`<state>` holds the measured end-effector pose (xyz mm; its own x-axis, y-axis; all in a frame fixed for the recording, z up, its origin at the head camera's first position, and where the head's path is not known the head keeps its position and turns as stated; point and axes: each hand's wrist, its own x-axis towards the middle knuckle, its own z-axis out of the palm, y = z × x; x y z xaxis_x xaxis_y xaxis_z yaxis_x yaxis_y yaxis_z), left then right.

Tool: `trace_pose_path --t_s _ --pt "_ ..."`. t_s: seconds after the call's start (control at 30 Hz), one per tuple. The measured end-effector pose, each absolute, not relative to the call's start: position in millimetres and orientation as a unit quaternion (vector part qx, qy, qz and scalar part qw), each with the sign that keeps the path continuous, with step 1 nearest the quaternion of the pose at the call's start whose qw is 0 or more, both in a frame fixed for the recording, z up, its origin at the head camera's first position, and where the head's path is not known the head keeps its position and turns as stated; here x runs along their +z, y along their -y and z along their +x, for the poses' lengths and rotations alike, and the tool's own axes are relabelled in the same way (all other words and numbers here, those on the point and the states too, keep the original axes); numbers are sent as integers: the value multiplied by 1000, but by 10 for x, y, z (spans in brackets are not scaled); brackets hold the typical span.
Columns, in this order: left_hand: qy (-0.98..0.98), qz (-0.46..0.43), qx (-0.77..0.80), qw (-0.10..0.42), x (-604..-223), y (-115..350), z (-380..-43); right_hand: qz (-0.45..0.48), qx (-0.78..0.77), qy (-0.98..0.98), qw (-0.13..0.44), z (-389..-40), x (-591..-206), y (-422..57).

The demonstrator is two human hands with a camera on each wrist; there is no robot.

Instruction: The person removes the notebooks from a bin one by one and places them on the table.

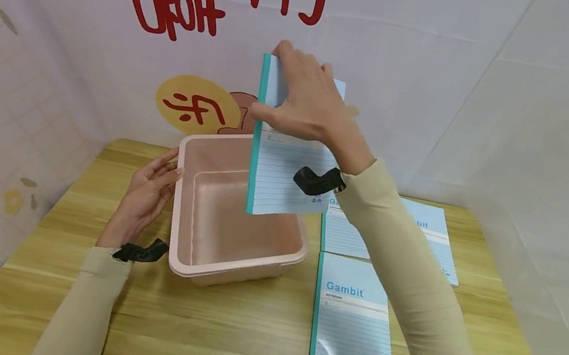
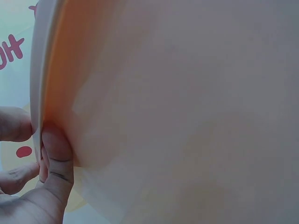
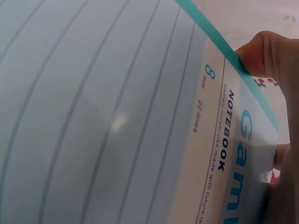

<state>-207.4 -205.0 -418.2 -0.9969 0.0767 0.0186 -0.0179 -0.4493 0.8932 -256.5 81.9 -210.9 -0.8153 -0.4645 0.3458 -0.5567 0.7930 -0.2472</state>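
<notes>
My right hand (image 1: 311, 100) holds a light blue notebook (image 1: 291, 169) with a teal spine, raised over the right part of a pink plastic bin (image 1: 223, 205). In the right wrist view the thumb (image 3: 259, 56) presses the teal edge of this lined notebook (image 3: 140, 112), and the word NOTEBOOK shows on its cover. My left hand (image 1: 149, 192) grips the bin's left rim. Up close in the left wrist view, thumb (image 2: 58, 149) and fingers (image 2: 14, 123) pinch the bin wall (image 2: 39, 84) from both sides.
On the wooden table (image 1: 212, 341), a Gambit notebook (image 1: 355, 327) lies to the right of the bin. Behind it lie another notebook (image 1: 343, 234) and one farther right (image 1: 435, 234), both partly hidden by my right arm. A white curtain with red lettering (image 1: 193, 11) hangs behind.
</notes>
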Motion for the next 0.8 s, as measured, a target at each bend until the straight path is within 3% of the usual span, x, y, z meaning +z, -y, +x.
trace_pose_path --t_s 0.8 --pt "-526 31 849 34 -4175 2066 -2062 181 149 965 120 -2394 -2545 -2160"
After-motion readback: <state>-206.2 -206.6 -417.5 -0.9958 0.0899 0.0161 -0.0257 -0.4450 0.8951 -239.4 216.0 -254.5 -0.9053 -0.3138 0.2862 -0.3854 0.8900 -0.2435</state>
